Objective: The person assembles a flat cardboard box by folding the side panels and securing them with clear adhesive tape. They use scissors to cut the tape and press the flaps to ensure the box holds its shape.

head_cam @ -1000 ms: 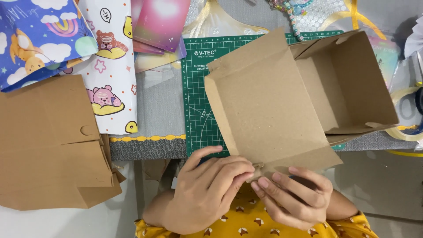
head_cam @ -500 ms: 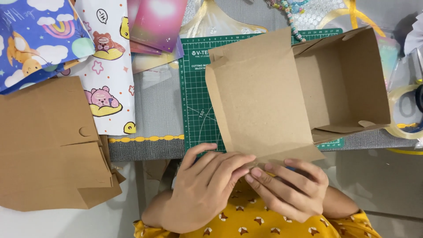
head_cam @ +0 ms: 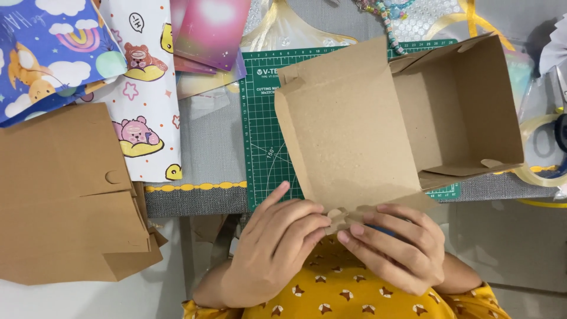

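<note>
The brown cardboard box (head_cam: 413, 124) lies open on the green cutting mat (head_cam: 266, 147), its wide lid flap reaching off the mat's near edge; there the left hand (head_cam: 277, 251) and the right hand (head_cam: 396, 248) each pinch the flap's small tab, fingertips meeting; left of the mat lie flat cardboard sheets (head_cam: 65, 195) and patterned wrapping paper (head_cam: 142, 88); right of it, a tape roll (head_cam: 543, 150) on the worktop (head_cam: 207, 142).
</note>
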